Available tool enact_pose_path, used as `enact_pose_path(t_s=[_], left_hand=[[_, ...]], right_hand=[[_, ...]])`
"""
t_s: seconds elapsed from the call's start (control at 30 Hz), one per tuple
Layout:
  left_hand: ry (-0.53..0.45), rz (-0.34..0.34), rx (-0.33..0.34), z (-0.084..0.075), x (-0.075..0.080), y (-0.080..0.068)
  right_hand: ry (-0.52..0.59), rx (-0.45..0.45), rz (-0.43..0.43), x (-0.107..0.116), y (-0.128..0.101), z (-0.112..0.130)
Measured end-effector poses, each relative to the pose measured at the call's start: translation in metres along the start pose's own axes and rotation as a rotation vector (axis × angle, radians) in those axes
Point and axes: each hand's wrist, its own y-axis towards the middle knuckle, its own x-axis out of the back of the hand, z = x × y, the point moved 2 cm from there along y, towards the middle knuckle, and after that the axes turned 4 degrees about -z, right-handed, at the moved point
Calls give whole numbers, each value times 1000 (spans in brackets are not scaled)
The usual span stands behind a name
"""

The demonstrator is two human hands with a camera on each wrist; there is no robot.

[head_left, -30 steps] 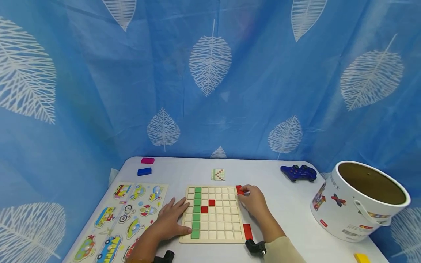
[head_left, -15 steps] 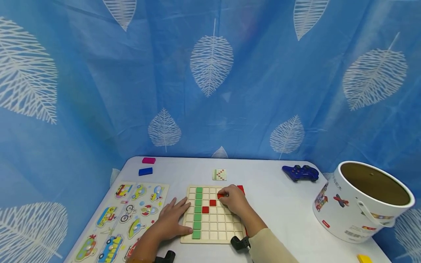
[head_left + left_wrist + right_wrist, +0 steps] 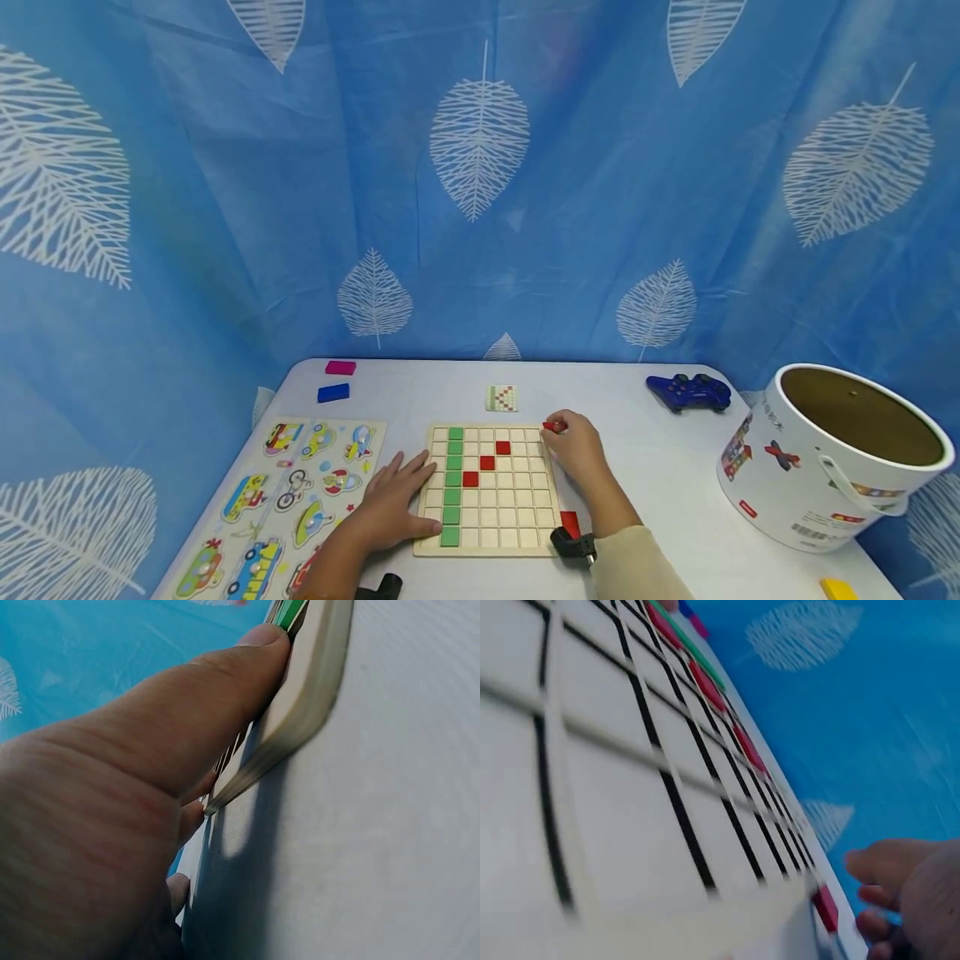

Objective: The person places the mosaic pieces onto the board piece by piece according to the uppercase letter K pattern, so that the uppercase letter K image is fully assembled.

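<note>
A wooden grid board (image 3: pixel 507 552) lies on the table, with green tiles (image 3: pixel 453 462) filling most of its second column. Three red tiles (image 3: pixel 487 463) make a diagonal on the grid. My left hand (image 3: pixel 397 504) rests on the board's left edge, and its thumb (image 3: pixel 225 682) presses the near corner in the left wrist view. At the far right corner, my right hand (image 3: pixel 581 454) is over another red tile (image 3: pixel 551 426). In the right wrist view a small gap shows between its loosely bent fingers (image 3: pixel 877 862) and that red tile (image 3: pixel 825 907).
A small pattern card (image 3: pixel 501 398) lies behind the board. To the left is a vehicle puzzle (image 3: pixel 318 462). Blue (image 3: pixel 333 392) and pink (image 3: pixel 341 367) blocks sit at the back left. A game controller (image 3: pixel 688 392) and white bucket (image 3: pixel 817 492) stand on the right.
My right hand went from the board's right edge onto the grid, set down a third red tile, then came back right to the far corner. The left hand stayed put.
</note>
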Motion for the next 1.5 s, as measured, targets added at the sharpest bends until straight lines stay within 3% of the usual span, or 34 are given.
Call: enact_pose_path(t_s=[0.13, 0.63, 1.03, 1.13, 1.23, 1.33, 1.5], left_hand=[[-3, -2, 4, 3, -1, 1], [-7, 6, 13, 2, -2, 2], [-3, -1, -1, -1, 0, 2], [-5, 1, 1, -1, 2, 1], [-7, -6, -4, 0, 2, 1], [-8, -7, -7, 2, 1, 2], [17, 3, -2, 3, -1, 3]], right_hand=[[-65, -91, 10, 11, 3, -18], [-158, -91, 24, 11, 5, -22], [-118, -74, -54, 12, 1, -8], [-57, -24, -47, 6, 1, 9], [-9, 60, 47, -7, 4, 24], [-45, 113, 116, -21, 6, 30], [-140, 145, 98, -33, 8, 28]])
